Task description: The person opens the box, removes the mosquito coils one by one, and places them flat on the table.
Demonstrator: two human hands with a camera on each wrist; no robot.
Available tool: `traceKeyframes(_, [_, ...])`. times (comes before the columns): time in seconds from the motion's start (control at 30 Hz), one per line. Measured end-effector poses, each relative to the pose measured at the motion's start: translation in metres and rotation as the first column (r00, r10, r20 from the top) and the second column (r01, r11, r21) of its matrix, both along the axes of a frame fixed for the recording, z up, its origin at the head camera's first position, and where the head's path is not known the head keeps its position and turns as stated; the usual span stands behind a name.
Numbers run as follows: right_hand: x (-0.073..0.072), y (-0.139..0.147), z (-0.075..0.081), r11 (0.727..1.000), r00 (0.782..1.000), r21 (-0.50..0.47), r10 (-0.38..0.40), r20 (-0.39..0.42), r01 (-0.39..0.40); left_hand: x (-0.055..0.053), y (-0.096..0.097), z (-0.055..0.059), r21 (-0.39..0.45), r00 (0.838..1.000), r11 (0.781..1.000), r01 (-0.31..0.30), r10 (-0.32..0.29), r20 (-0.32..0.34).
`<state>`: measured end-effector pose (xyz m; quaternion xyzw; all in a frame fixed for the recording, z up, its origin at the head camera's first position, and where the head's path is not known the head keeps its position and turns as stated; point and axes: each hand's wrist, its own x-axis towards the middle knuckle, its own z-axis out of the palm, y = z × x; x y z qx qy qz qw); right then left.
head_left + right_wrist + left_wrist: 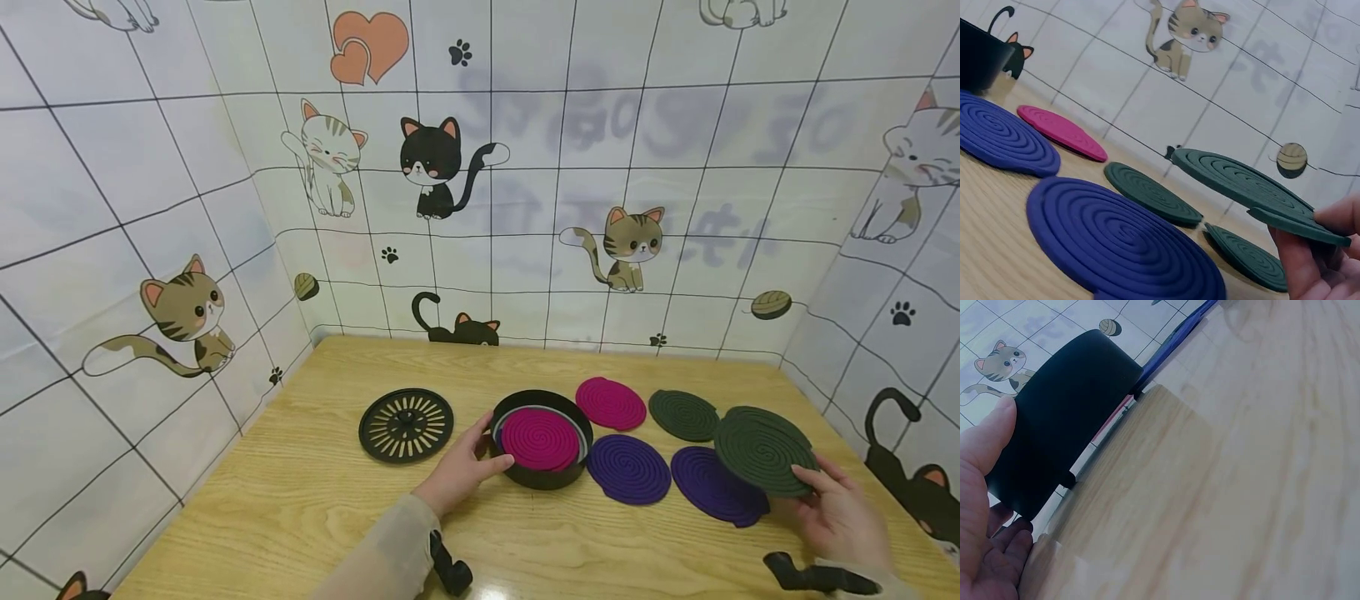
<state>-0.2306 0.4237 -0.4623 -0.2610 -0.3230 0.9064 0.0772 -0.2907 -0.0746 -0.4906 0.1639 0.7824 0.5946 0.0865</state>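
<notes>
My left hand grips the near-left side of a round black mosquito coil holder, thumb at its front and fingers at its side. Inside the holder lies a pink mosquito coil. At the right, my right hand pinches a green mosquito coil by its edge, held tilted above the table. The right wrist view shows thumb on top and fingers underneath this green coil. Below it, another green coil rests on the table, hidden in the head view.
Left of the holder lies a round slotted black lid. To its right, a pink coil, a green coil and two purple coils, one nearer the holder and one farther right, lie on the wooden table.
</notes>
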Motion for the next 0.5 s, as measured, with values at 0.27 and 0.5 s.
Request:
traceKeyframes(0.27, [0.002, 0.028, -0.02, 0.98, 0.98, 0.129, -0.163, 0.114, 0.149, 0.002, -0.002, 0.0, 0.008, 1.0, 1.0, -0.002, 0.001, 0.014])
traceKeyframes(0.5, [0.01, 0.034, -0.03, 0.891, 0.933, 0.429, -0.272, 0.236, 0.151, 0.004, -0.003, 0.001, 0.026, 1.0, 1.0, -0.003, 0.003, 0.02])
